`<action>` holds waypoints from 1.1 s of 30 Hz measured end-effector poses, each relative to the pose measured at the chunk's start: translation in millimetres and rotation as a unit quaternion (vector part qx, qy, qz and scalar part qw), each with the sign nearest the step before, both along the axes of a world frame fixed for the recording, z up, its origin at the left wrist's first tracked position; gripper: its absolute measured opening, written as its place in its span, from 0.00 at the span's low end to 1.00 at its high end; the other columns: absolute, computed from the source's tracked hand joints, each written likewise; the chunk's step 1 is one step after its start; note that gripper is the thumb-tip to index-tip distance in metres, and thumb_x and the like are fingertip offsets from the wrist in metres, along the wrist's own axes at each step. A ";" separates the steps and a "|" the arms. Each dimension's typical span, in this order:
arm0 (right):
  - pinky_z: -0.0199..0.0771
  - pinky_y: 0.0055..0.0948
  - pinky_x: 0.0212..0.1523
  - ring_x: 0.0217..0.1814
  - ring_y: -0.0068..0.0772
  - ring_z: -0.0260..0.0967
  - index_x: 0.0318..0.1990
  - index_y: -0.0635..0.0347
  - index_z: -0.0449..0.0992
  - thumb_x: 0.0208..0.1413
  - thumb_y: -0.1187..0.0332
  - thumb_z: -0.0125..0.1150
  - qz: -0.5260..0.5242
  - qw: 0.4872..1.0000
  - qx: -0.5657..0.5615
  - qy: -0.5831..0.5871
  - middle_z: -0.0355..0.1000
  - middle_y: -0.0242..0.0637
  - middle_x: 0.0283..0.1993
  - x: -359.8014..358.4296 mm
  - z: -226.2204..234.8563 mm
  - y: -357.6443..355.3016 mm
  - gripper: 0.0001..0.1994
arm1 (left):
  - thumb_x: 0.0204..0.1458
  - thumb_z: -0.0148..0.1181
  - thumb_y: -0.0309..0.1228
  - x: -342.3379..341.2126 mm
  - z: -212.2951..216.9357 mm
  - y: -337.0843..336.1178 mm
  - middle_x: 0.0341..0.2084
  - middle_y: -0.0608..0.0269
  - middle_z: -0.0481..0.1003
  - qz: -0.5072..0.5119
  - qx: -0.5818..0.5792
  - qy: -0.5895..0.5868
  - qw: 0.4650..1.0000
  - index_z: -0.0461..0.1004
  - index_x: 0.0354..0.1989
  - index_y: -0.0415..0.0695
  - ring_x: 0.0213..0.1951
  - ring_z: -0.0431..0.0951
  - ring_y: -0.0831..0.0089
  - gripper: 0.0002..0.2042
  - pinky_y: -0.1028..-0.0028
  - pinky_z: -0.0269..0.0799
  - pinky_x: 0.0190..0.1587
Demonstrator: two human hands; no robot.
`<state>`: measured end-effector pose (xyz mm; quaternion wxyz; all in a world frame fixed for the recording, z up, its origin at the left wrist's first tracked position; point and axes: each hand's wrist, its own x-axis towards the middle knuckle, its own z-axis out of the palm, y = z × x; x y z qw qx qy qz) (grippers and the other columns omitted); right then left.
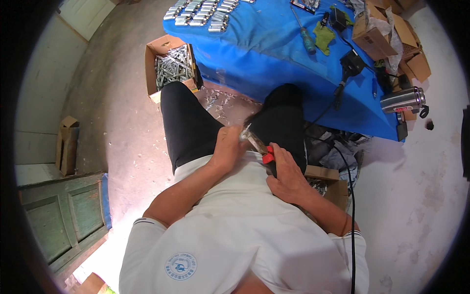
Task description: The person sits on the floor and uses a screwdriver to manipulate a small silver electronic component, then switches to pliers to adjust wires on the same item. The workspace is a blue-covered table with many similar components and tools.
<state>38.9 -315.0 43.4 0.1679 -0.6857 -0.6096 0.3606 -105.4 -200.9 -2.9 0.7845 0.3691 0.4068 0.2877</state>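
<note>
**Both hands closed over one small metal piece at my lap**

One blue cloth (274,44) filled the upper middle of the frame. On it, at the top edge, lay a batch of small silver parts (200,12) in rows, too many and too small for me to count. One screwdriver (304,35) with a blue-green handle lay right of them, and one steel flask (402,99) lay at the cloth's right edge. One open cardboard box (155,54) of loose metal pieces stood at the cloth's left corner, in the upper left of the frame; several more cartons (387,32) were heaped in the upper right.

At the centre, my two hands met over my lap. My left hand (227,147) came up from the lower left with the forearm slanting, fingers curled shut around one slim metal piece (247,133), whose tip stuck out just right of my thumb. My right hand (286,174) sat just below and right of it, wrist bent inward, wrapped around one pair of red-handled pliers (267,154). The pliers' nose pointed up-left and met the metal piece between my hands.
</note>
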 end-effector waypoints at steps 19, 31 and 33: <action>0.61 0.35 0.56 0.52 0.45 0.62 0.61 0.68 0.55 0.42 0.74 0.50 -0.014 0.991 -0.080 0.110 0.64 0.51 0.50 12.3 9.6 -1.7 0.33 | 0.58 0.42 0.43 -2.7 -17.7 0.9 0.07 0.71 0.58 0.039 0.077 0.028 0.996 0.60 0.11 0.46 0.11 0.53 0.82 0.23 0.79 0.46 0.15; 0.65 0.21 0.36 0.37 0.24 0.65 0.48 0.65 0.72 0.36 0.72 0.54 -0.016 0.884 -0.307 0.353 0.71 0.34 0.36 56.2 27.5 37.0 0.24 | 0.61 0.42 0.44 1.4 -17.7 5.2 0.08 0.72 0.60 0.051 0.151 0.041 0.986 0.63 0.13 0.45 0.11 0.54 0.84 0.24 0.80 0.47 0.14; 0.66 0.21 0.38 0.39 0.24 0.66 0.50 0.66 0.71 0.36 0.72 0.54 -0.001 0.873 -0.298 0.385 0.72 0.36 0.38 59.3 20.4 36.0 0.26 | 0.60 0.42 0.44 2.1 -18.2 6.0 0.09 0.71 0.60 0.048 0.139 0.029 0.989 0.63 0.13 0.45 0.11 0.54 0.84 0.24 0.80 0.46 0.14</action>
